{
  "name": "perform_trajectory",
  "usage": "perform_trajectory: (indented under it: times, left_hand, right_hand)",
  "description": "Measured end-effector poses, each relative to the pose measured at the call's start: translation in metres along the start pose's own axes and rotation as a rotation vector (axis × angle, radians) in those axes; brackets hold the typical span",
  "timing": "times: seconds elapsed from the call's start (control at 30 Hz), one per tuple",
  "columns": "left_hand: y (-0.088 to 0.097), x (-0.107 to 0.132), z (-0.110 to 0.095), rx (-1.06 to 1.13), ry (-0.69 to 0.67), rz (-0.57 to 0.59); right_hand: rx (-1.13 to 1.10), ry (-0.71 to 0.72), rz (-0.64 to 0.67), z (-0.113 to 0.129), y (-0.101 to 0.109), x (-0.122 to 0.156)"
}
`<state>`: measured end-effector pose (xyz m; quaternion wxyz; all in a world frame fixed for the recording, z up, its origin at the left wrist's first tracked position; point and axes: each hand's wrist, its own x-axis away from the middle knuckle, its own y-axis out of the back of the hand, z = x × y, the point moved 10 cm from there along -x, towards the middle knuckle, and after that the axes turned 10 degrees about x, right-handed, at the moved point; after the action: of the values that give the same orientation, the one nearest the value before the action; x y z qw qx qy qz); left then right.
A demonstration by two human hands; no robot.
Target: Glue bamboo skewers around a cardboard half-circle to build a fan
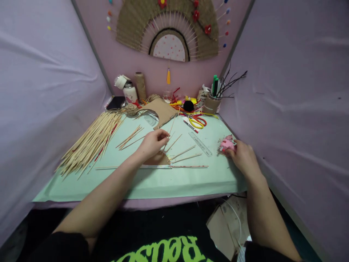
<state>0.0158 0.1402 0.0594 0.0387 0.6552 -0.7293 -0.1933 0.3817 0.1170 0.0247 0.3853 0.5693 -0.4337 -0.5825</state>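
My left hand (152,142) rests at the middle of the pale green mat (141,182), fingers pinched on a thin bamboo skewer (169,137) that stands over a brown cardboard half-disc (156,159). Several more skewers (185,154) fan out from that cardboard to the right. My right hand (241,156) lies at the mat's right edge, fingers closed around a pink glue gun (227,144).
A big pile of skewers (89,143) covers the mat's left side. A clear ruler (200,143), yellow-and-red scissors (197,122), a cardboard sheet (160,111), twine, a bottle (129,91) and a cup of pens (212,102) crowd the back. Lilac cloth walls close in on both sides.
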Motion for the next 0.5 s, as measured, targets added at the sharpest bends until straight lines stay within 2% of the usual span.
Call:
perform_trajectory:
  times: [0.1,0.17,0.23,0.3,0.37,0.5]
  left_hand:
    - [-0.019,-0.014,-0.005,-0.108,0.022,0.151]
    - [-0.033,-0.020,-0.007,-0.167,0.033,0.254]
    - [-0.044,-0.024,-0.009,-0.207,0.029,0.342]
    - [-0.052,-0.027,-0.010,-0.266,0.035,0.389]
    - [-0.058,-0.029,-0.010,-0.321,0.052,0.418]
    - [-0.073,-0.031,-0.007,-0.411,0.107,0.487]
  right_hand:
    - [0.058,0.005,0.076,-0.008,-0.020,0.001]
    - [0.066,0.026,0.072,-0.008,-0.021,0.004]
    - [0.057,0.047,-0.015,-0.004,-0.006,0.007]
    - [-0.010,0.062,-0.120,0.007,0.018,0.007]
    - [-0.154,0.137,-0.154,0.032,0.038,0.003]
    - [-0.437,0.391,-0.112,0.111,0.060,-0.020]
